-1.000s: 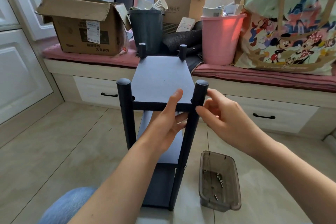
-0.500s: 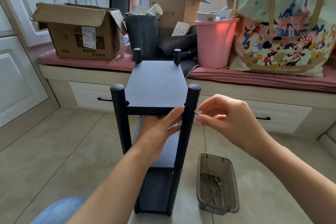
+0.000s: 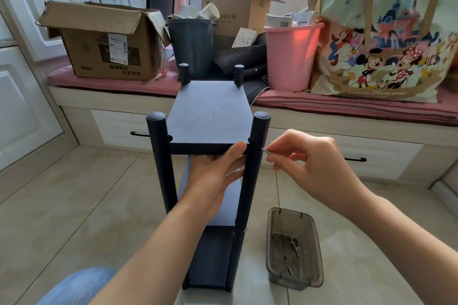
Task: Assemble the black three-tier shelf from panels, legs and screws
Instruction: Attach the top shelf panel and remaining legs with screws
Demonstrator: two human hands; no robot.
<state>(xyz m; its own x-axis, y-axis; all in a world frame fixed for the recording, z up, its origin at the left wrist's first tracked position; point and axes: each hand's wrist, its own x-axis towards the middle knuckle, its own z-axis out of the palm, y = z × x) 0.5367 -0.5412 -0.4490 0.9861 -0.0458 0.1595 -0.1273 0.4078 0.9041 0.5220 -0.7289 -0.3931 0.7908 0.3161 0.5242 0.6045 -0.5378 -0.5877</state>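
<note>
The black three-tier shelf (image 3: 208, 111) stands upright on the tiled floor, with four round legs and three panels in place. My left hand (image 3: 215, 176) grips the front edge of the top panel from below, thumb up against the edge beside the front right leg (image 3: 257, 136). My right hand (image 3: 304, 163) pinches a small silver screw (image 3: 265, 150) whose tip sits at the outer side of that leg, level with the top panel. Another screw head shows low on the same leg.
A smoky plastic box (image 3: 292, 250) with several loose screws lies on the floor right of the shelf. Behind is a window bench with cardboard boxes (image 3: 104, 39), a dark bin (image 3: 192, 44), a pink bucket (image 3: 290, 54) and a cartoon tote bag (image 3: 386, 32). My knee (image 3: 76, 285) is at bottom left.
My right hand has drawn back from gripping the front right leg and now holds a screw at the leg's side. The left hand has slid lower under the top panel.
</note>
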